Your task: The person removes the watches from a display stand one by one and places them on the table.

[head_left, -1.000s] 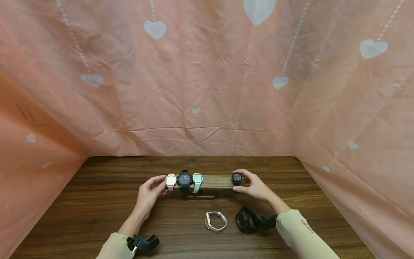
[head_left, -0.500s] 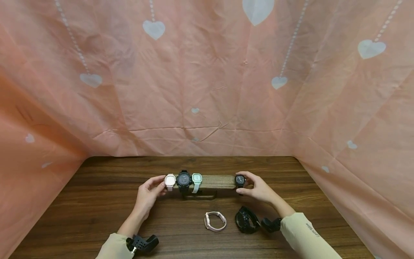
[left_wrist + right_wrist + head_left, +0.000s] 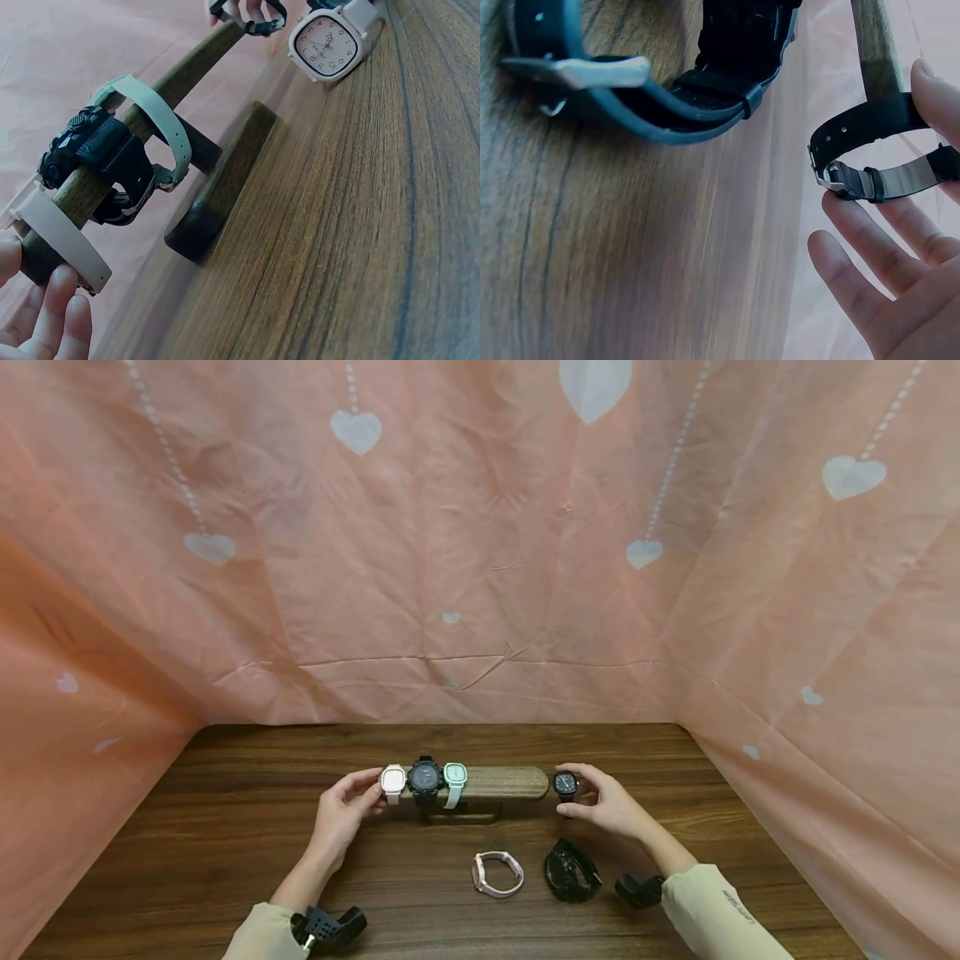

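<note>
My left hand grips the left end of a wooden watch stand, thumb and fingers beside the pale pink square watch there. To its right on the bar sit a chunky black watch and a mint green watch. My right hand pinches a small black square watch just off the bar's right end. In the right wrist view its buckled strap forms a closed loop, with the bar's end behind it.
On the brown wooden table, in front of the stand, lie a pale pink watch and a large black watch, both with looped straps. A pink curtain with white hearts surrounds the table's back and sides.
My right hand has moved right with the black square watch, from over the bar's right end to clear of it. The left hand keeps its grip on the stand.
</note>
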Demonstrator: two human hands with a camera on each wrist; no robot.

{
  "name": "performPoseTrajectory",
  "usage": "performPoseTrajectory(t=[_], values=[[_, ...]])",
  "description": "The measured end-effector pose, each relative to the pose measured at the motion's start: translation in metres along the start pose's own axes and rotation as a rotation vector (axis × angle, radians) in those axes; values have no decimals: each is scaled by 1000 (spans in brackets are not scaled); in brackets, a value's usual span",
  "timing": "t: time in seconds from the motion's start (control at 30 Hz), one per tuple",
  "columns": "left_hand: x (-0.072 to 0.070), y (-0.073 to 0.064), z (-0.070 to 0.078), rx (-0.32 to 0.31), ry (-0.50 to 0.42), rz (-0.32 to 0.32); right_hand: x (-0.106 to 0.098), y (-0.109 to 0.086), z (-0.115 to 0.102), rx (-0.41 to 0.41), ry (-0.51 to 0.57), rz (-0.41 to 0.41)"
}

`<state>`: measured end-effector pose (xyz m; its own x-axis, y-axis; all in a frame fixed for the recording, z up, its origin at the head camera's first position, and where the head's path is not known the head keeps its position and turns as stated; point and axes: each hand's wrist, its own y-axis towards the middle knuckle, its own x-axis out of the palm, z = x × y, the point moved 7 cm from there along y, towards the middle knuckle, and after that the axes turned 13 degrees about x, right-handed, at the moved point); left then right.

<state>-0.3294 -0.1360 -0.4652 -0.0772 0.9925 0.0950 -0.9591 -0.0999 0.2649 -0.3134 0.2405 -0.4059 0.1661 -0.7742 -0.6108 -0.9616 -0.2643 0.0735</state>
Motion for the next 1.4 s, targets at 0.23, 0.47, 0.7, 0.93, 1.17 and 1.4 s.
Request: performPoseTrajectory(t=[0.23,0.47,0.7,0.93,1.17,1.4], values=[[0,0,0,14,9,-4,-7,-17,-24,-9,-63,18],[-1,0,0,27,-2,-1,-11,-24,-19,-11,-62,46],[-2,-1,0,27,2,-2,-11,-23,7,-1,-81,58],[-1,0,-2,15,6,-4,-15,-28,25,-43,-101,75],[-2,-1,-2,13,9,-1,-19,-37,26,-52,-149,81],[-2,0,-2,13,1,-3,-21,-47,24,-91,-187,82]])
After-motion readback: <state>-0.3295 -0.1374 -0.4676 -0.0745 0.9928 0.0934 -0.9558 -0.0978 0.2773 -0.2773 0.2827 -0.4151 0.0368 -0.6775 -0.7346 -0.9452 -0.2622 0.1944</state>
